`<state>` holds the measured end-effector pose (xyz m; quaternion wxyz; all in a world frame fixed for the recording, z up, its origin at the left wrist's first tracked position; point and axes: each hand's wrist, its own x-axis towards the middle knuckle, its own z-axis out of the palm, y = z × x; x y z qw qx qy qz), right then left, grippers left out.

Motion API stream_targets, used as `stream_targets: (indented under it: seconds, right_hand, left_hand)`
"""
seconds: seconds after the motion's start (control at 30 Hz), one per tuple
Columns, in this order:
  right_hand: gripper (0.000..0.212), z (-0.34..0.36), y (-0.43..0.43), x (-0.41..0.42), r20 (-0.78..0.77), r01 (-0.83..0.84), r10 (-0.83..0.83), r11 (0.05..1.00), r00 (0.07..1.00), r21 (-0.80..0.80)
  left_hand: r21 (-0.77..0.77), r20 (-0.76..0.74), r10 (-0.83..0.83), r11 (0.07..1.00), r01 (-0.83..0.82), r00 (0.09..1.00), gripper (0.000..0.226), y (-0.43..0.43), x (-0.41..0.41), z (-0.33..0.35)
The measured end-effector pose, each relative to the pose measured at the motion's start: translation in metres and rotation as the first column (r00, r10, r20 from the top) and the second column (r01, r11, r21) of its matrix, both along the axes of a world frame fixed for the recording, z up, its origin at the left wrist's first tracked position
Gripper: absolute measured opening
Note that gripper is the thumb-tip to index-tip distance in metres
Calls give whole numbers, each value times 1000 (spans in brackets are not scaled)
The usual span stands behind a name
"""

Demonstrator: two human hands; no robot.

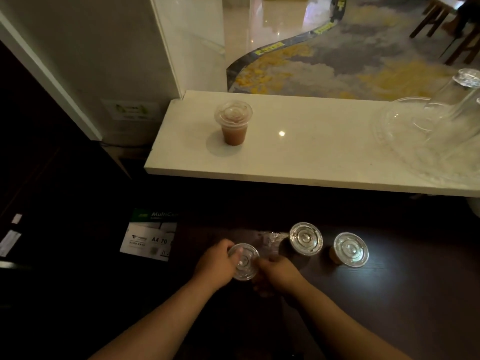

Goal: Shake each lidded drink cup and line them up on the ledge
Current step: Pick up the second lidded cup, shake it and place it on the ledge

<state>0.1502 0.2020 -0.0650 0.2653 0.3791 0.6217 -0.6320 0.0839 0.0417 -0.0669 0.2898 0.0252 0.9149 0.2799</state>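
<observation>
Left hand (pixel 217 263): curled round the left side of a lidded cup (pixel 244 261), thumb lying on the clear lid's rim; grasping.

Right hand (pixel 278 274): closed against the same cup's right side, fingers wrapped below the lid; grasping. Its fingertips are blurred and in shadow.

Held cup: between the two hands, above the near part of the dark worktop (pixel 389 294); only its domed lid shows plainly, the body hidden by the hands. Whether it rests on the worktop or is lifted, I cannot tell.

Second cup (pixel 306 238): upright on the worktop, just right of and beyond the hands; lid on.

Third cup (pixel 350 250): upright on the worktop, right of the second, a small gap between them; lid on, pale brown drink visible at its left side.

Fourth cup (pixel 233 123): upright on the pale ledge (pixel 311 152), toward its left end, alone there; lid on, brown drink filling the lower part.

Clear stacked cups (pixel 452 105): at the ledge's right end, tilted, with clear lids (pixel 397 126) beside them.

Paper ream (pixel 149 236): white and green label, left of the hands, partly in shadow.
</observation>
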Motion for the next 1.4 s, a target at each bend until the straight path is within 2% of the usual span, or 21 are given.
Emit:
stream_targets:
  seconds: [0.1, 0.23, 0.33, 0.43, 0.5, 0.6, 0.67, 0.8, 0.93, 1.03, 1.1, 1.13, 1.2, 1.23, 1.27, 1.33, 1.4]
  right_hand:
    - [40, 1, -4, 0, 17, -160, 159, 987, 987, 24]
    - [42, -5, -3, -13, -93, -146, 177, 952, 980, 269]
    - [39, -2, -6, -15, -97, -188, 246, 896, 964, 402]
    - [36, -2, -9, -5, -36, -222, 244, 927, 969, 302]
    - [38, -4, -9, 0, -17, -240, 250, 945, 968, 222]
    - [31, -7, -6, -6, -74, -188, 219, 937, 973, 296]
    - [33, -7, -3, -13, -96, -185, 230, 922, 969, 340]
    - [42, -8, -3, -5, -43, -204, 222, 944, 974, 259]
    - [40, -13, -5, 10, -32, -275, 282, 951, 959, 145]
    - [37, -19, -1, 1, -90, -197, 224, 950, 970, 242]
    - [37, -19, 0, -5, -123, -165, 209, 940, 970, 298]
    - [36, -20, 0, -7, -134, -142, 185, 949, 973, 281]
    - [40, -22, 2, -5, -96, -97, 121, 971, 988, 220]
    - [47, -22, 3, -3, -55, -71, 80, 986, 995, 152]
    - [51, -22, 4, -1, -5, -5, 5, 1000, 1000, 8]
    - [54, -18, 1, 4, 81, 179, -164, 948, 983, -264]
    - [54, -23, 1, 8, 108, 282, -261, 876, 959, -392]
  left_hand:
    - [3, 85, 61, 998, -62, 995, 26, -12, -5, -8]
    - [87, 287, 105, 987, -135, 952, 21, -28, 2, -14]
    - [57, 275, 93, 992, -113, 957, 27, -31, 0, -11]
    - [18, 189, 101, 994, -106, 977, 35, -31, -11, -11]
    - [59, 191, 88, 993, -101, 978, 35, -28, -11, -17]
    - [147, 270, 77, 982, -120, 960, 34, -26, 3, -22]
    - [132, 301, 69, 985, -113, 951, 30, -28, 9, -24]
    - [50, 179, 79, 995, -90, 981, 33, -27, -2, -16]
    - [53, 125, 32, 998, -39, 992, 38, -22, -2, -17]
    - [29, 105, 39, 999, -42, 994, 37, -26, 12, -25]
    - [-16, 58, 22, 1000, -21, 998, 26, -24, 18, -22]
    - [-34, 16, 12, 999, -12, 1000, 23, -21, 19, -17]
    - [-70, -125, -81, 995, 72, 989, 57, -10, 18, -10]
    - [-87, -168, -161, 985, 148, 973, 72, -1, 16, -7]
    - [-117, -181, -256, 964, 238, 950, 82, 9, 16, -5]
    - [-221, -124, -432, 890, 400, 893, 95, 27, 17, -6]
    - [-347, -43, -529, 804, 484, 848, 101, 37, 21, -12]
